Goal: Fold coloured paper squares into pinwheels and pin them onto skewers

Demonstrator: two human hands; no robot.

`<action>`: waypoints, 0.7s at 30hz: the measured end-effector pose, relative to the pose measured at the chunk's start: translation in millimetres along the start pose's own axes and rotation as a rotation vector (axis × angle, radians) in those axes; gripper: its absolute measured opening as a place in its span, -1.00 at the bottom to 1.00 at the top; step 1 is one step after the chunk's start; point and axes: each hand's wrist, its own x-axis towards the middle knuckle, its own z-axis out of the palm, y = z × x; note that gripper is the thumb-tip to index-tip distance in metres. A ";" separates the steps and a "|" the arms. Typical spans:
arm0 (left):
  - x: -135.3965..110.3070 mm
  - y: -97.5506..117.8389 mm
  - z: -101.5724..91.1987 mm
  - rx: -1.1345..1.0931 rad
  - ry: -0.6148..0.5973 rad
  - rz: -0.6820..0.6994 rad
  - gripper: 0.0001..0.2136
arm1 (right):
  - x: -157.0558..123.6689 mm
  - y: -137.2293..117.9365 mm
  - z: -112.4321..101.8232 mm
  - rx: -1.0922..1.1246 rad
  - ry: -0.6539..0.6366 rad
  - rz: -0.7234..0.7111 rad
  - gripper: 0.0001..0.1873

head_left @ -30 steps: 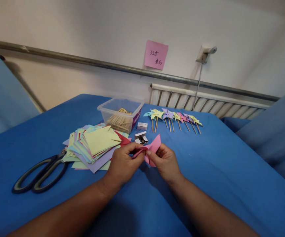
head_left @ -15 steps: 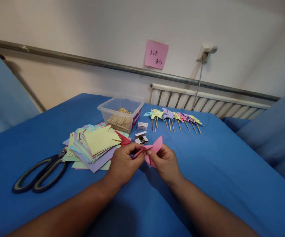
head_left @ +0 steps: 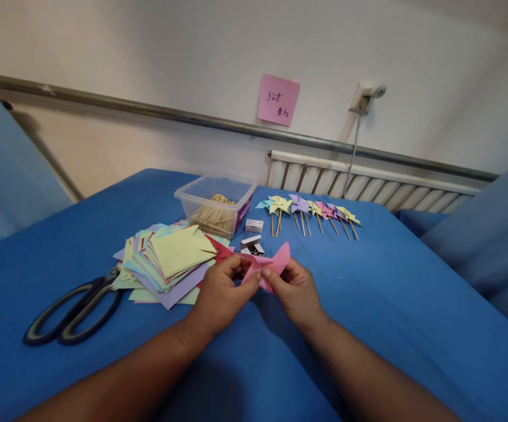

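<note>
Head view: a blue-covered desk (head_left: 385, 305) fills the lower half, and the work sits near its middle. A fanned stack of coloured paper (head_left: 183, 249) lies to the left, with large scissors (head_left: 104, 282) beside it, their blades partly hidden. Behind the stack stands a clear tub (head_left: 244, 214) of thin sticks (head_left: 216, 220); to its right, a row of finished paper pinwheels (head_left: 300, 203) lies on the desk.

The left hand (head_left: 218, 293) and right hand (head_left: 300, 293) meet in front of these, each pinching pink paper (head_left: 275, 262) between thumb and fingers, thumb tips close together. The paper is held above the desk, one point standing up by the right hand. The step looks like gathering the cut corners inward; the next move seems to call for a steady pinch at the centre so that no corner springs loose.

Against half a second ago, the paper's left side has opened into a broader face, while the right hand and the upright point have barely shifted.

Smallest are a closed box (head_left: 254, 226) and an open box (head_left: 251, 240), its dark contents too small to identify.
</note>
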 end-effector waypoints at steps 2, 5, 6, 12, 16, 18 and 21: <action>0.6 0.4 0.3 -0.039 -0.019 -0.019 -0.83 | 0.2 1.0 -0.1 0.010 0.021 0.006 -0.74; 1.4 0.8 0.7 -0.069 -0.042 -0.031 -0.79 | 1.0 2.5 0.4 0.040 0.025 0.012 -0.69; 1.7 0.6 0.8 -0.068 -0.039 -0.034 -0.78 | 1.2 2.8 0.7 0.045 0.025 0.016 -0.69; 3.2 -5.5 1.2 -0.026 -0.016 -0.051 -0.81 | 1.9 6.6 0.9 0.043 0.042 0.025 -0.75; 4.0 -9.7 0.4 -0.031 -0.005 -0.061 -0.82 | 2.6 11.2 -4.0 -0.090 0.000 0.000 -0.80; 4.1 -10.3 0.2 -0.027 -0.003 -0.058 -0.84 | 2.3 12.1 -6.4 -0.215 -0.004 -0.044 -0.83; 4.1 -9.3 0.9 -0.031 -0.010 -0.063 -0.86 | 0.7 10.1 -8.7 -0.444 0.023 -0.175 -0.89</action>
